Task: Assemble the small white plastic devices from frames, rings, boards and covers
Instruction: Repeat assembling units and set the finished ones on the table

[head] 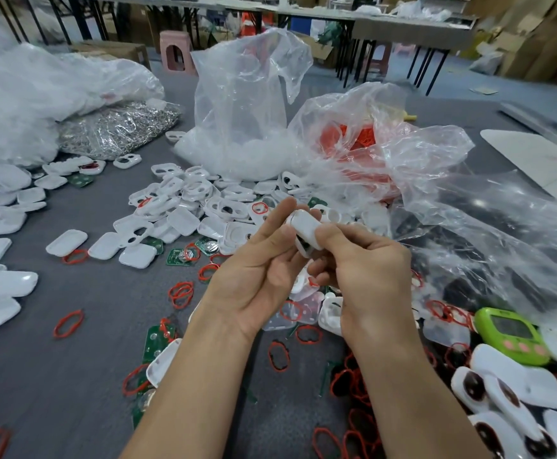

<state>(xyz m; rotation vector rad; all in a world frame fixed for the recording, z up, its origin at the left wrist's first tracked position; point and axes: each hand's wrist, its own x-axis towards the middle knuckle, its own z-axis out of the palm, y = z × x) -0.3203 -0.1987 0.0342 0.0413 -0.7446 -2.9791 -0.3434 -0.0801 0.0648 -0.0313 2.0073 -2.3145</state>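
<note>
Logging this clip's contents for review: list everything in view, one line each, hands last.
device: one, white, held up between both hands
covers: many, white, scattered mid-table and left
rings: many, red, loose on the table
boards: several, green, among the rings
bags: several, clear, behind the pile
metal clips: heap, silver, far left
timer: one, green, right edge
finished devices: several, white, bottom right
stool: one, pink, background
table: grey
left hand: pinching the device
right hand: gripping the device
</note>
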